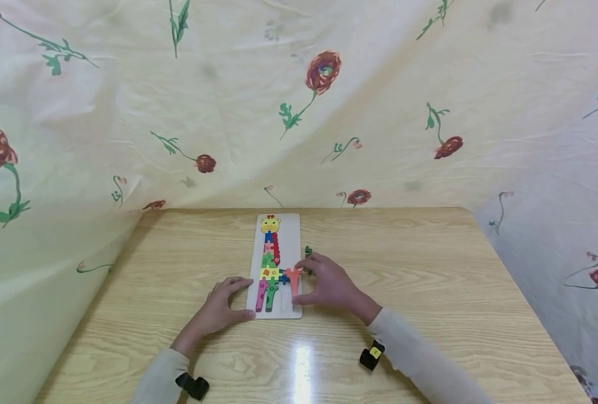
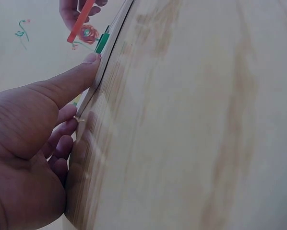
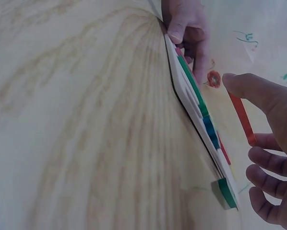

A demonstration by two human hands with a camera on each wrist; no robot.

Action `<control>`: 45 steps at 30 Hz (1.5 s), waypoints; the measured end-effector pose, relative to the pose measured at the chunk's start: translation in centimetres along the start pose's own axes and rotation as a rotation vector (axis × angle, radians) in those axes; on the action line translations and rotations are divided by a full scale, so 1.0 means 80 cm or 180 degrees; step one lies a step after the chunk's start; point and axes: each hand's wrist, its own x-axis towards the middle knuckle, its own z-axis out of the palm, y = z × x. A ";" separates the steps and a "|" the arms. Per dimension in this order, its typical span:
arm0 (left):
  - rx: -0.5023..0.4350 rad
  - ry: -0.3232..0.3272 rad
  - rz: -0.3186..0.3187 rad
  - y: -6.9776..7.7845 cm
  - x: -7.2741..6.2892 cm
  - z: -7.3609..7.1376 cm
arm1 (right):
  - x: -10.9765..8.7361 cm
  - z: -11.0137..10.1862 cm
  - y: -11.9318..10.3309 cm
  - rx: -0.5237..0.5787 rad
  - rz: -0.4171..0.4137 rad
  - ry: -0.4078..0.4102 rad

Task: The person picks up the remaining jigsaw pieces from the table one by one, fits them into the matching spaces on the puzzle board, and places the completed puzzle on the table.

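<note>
A white giraffe puzzle board [image 1: 291, 235] lies on the table with colourful pieces set in it, from a yellow head [image 1: 270, 225] down to pink and green legs. My left hand [image 1: 222, 306] rests at its lower left edge, thumb near the corner and a finger farther up the side. Above the board's lower right, my right hand [image 1: 326, 282] pinches a salmon-orange leg piece [image 1: 293, 279] between thumb and index finger. The right wrist view shows this piece [image 3: 242, 117] raised off the board, beside a blue piece [image 3: 211, 132] in it.
A dark green puzzle piece [image 1: 308, 251] is by the board's right edge, partly behind my right hand. The wooden table [image 1: 405, 252] meets a flowered cloth [image 1: 258, 112] at the back and sides. Each wrist wears a black camera mount.
</note>
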 end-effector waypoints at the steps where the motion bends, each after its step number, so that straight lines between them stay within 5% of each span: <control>1: 0.0002 0.0003 0.0005 0.000 0.000 0.000 | 0.000 0.002 0.000 -0.0001 -0.0013 -0.0003; 45: -0.0009 0.0017 -0.0046 0.001 0.000 0.000 | 0.005 0.038 -0.007 -0.0203 0.0108 -0.0210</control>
